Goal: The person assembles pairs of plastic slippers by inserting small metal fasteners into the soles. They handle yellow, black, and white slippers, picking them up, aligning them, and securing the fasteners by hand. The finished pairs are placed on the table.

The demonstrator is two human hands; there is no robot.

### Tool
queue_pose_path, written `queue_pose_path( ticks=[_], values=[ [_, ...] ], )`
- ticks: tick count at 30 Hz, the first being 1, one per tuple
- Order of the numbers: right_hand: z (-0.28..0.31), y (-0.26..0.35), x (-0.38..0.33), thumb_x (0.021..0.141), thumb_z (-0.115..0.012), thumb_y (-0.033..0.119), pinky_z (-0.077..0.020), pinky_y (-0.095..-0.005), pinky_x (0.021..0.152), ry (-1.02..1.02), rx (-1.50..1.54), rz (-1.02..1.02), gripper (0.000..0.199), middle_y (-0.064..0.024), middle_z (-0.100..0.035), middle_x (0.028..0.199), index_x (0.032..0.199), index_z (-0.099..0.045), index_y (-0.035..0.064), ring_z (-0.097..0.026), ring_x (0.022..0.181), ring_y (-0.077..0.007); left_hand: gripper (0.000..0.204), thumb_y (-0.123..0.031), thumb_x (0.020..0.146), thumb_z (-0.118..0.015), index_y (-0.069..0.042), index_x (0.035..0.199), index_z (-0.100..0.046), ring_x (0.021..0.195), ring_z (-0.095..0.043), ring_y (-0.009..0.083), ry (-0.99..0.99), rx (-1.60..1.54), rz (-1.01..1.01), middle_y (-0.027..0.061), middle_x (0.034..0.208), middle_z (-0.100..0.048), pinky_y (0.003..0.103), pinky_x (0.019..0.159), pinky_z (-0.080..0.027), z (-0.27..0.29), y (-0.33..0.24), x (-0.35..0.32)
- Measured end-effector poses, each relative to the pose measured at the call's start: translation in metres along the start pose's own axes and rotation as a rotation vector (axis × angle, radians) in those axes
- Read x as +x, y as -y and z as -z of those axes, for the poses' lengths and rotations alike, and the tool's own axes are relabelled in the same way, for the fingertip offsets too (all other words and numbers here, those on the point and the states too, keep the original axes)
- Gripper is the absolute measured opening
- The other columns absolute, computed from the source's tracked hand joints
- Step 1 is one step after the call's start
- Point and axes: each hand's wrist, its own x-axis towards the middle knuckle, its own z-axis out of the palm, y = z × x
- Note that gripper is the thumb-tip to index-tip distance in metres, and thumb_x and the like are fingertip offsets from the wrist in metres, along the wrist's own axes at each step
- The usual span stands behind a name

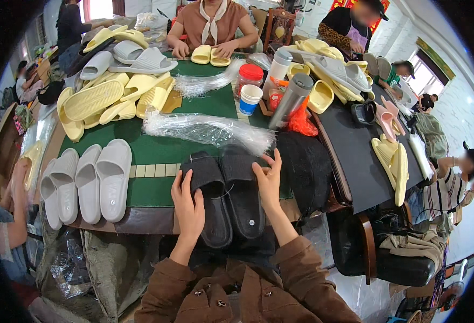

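The person's left hand [187, 207] and right hand [268, 181] hold between them a pair of black open-toe slide slippers [238, 200], with wide straps and dark footbeds, at the near edge of the table with dark green top [152, 195]. The left fingers are a little apart and press on the outer side of the left slipper; the right thumb lies at the strap of the other slipper, and the right fingers are slightly spread along its outer side. The straps point away from the person, and a thin, pale loop [227, 189] shows between the two slippers. Just beyond them lies a long bundle of clear plastic bags [207, 128]. To the left, four light grey plastic slippers [89, 188] stand in a row, and behind these is a heap of pale yellow and grey slippers [94, 99]. Near the bundle stand a clear jar with red lid [249, 79], a white and blue paper cup [250, 100] and a silver metal bottle [292, 99]. Across the table, a co-worker in a brown top [207, 27] touches two yellow slippers [200, 54] with both hands.
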Motion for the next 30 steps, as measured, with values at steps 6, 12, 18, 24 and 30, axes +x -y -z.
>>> queue_pose_path(
  ticks=[6, 12, 18, 24, 30],
  values=[
    [0.007, -0.005, -0.013, 0.090, -0.056, -0.001, -0.0432, -0.0228, 0.085, -0.016, 0.140, 0.087, 0.054, -0.0122, -0.046, 0.131, 0.139, -0.035, 0.0041, -0.053, 0.099, -0.0113, 0.052, -0.002, 0.089, -0.046, -0.006, 0.141, -0.040, 0.134, -0.029, 0.0381, 0.018, -0.020, -0.002, 0.0212, 0.145, -0.030, 0.047, 0.110, -0.025, 0.001, 0.004, 0.000],
    [-0.001, 0.009, 0.004, 0.093, -0.044, -0.008, -0.0415, -0.0331, 0.104, -0.023, 0.252, 0.262, 0.022, -0.0131, -0.051, 0.124, 0.112, -0.055, -0.0030, -0.054, 0.116, -0.0213, 0.057, 0.001, 0.086, -0.042, -0.006, 0.142, -0.038, 0.136, -0.028, 0.0367, 0.022, 0.004, -0.057, 0.0198, 0.146, -0.029, 0.047, 0.111, -0.024, -0.001, 0.010, 0.001],
    [-0.017, 0.057, 0.016, 0.097, -0.045, 0.000, -0.0447, -0.0306, 0.099, 0.088, 0.246, 0.392, 0.020, -0.0112, -0.059, 0.118, 0.108, -0.062, -0.0031, -0.057, 0.109, -0.0174, 0.050, -0.001, 0.089, -0.039, -0.006, 0.139, -0.043, 0.138, -0.026, 0.0334, 0.036, -0.067, -0.056, 0.0166, 0.147, -0.030, 0.043, 0.114, -0.021, 0.002, 0.001, -0.001],
    [-0.027, 0.121, -0.039, 0.091, -0.050, 0.008, -0.0457, -0.0362, 0.093, 0.647, 0.134, 0.562, 0.030, -0.0127, -0.064, 0.117, 0.117, -0.062, 0.0007, -0.059, 0.109, -0.0273, 0.036, -0.011, 0.095, -0.042, -0.003, 0.129, -0.053, 0.122, -0.042, 0.0301, -0.170, 0.069, -0.140, 0.0169, 0.134, -0.044, 0.040, 0.103, -0.034, 0.009, -0.008, -0.003],
    [-0.018, 0.111, -0.098, 0.091, -0.054, 0.005, -0.0500, -0.0322, 0.072, 1.209, 0.192, 0.461, 0.040, -0.0088, -0.066, 0.094, 0.130, -0.057, 0.0070, -0.063, 0.078, -0.0214, 0.041, -0.031, 0.103, -0.039, -0.001, 0.127, -0.053, 0.086, -0.058, 0.0157, 0.269, -0.795, 0.120, 0.0084, 0.101, -0.063, 0.029, 0.080, -0.045, 0.035, -0.025, -0.006]
  ],
)
